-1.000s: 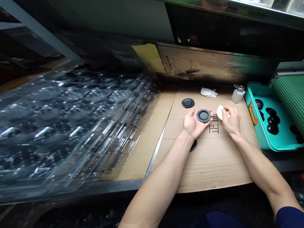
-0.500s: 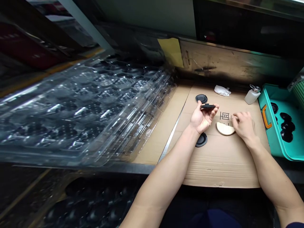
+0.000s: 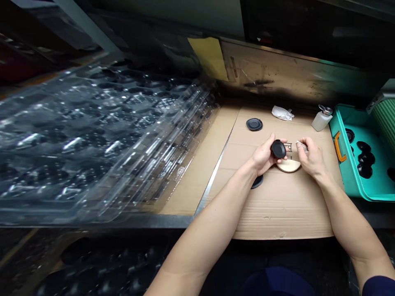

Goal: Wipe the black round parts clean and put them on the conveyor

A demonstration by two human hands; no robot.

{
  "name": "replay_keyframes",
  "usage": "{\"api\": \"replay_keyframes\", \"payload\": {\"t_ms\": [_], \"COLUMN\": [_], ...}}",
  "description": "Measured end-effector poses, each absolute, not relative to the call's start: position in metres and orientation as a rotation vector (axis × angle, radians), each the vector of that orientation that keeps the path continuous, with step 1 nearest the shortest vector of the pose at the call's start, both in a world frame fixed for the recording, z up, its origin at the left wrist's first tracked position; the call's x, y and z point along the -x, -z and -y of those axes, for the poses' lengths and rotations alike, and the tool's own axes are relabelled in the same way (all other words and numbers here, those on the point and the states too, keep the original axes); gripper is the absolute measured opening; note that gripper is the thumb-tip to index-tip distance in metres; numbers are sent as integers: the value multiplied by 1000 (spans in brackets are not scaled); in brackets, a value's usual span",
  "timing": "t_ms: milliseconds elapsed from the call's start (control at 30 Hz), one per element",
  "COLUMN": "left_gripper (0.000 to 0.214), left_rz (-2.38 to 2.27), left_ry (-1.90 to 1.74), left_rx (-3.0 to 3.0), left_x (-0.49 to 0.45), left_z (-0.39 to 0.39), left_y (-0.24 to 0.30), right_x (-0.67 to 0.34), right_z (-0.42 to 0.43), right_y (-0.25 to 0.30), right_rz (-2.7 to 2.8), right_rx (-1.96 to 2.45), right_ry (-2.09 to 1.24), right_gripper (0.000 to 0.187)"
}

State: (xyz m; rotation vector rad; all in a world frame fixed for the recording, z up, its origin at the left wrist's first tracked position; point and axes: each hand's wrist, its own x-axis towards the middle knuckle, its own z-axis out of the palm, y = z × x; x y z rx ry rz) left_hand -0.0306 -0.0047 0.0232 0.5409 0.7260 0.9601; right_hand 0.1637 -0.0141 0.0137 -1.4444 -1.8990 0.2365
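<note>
1. The left hand is curled, with its fingers and thumb gripping a black round disc, which stands tilted up with its face toward the camera, just above the cardboard sheet.
2. The right hand is partly closed, its fingertips pinching a small white piece; exactly what that piece is cannot be told.
3. A cream folded pad lies on the cardboard sheet between and just below the hands, directly under the held disc.
4. Another black disc lies flat farther up the sheet, and a third sits partly hidden by the left wrist.
5. More black discs lie in the teal bin at the right of the desk, so some are gathered there while three are out on the cardboard.
6. A pump bottle and a crumpled white cloth stand near the sheet's far edge; stacked clear plastic trays fill the desk's left side.
</note>
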Motion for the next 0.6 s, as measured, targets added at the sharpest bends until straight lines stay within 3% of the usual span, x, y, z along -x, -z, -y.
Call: {"api": "replay_keyframes", "payload": {"t_ms": [167,600], "left_gripper": [57,76], "left_rz": [-856,-1083], "left_ry": [-973,-961], "left_rx": [-743,-1086], "left_x": [17,11], "left_z": [13,14], "left_y": [-17,-3], "right_x": [-143,-144], "right_z": [30,28], "right_y": [-21,-11], "right_rz": [2009,2247], "right_rx": [1228,1343], "right_ry": [-242,17], "right_gripper": [24,27]}}
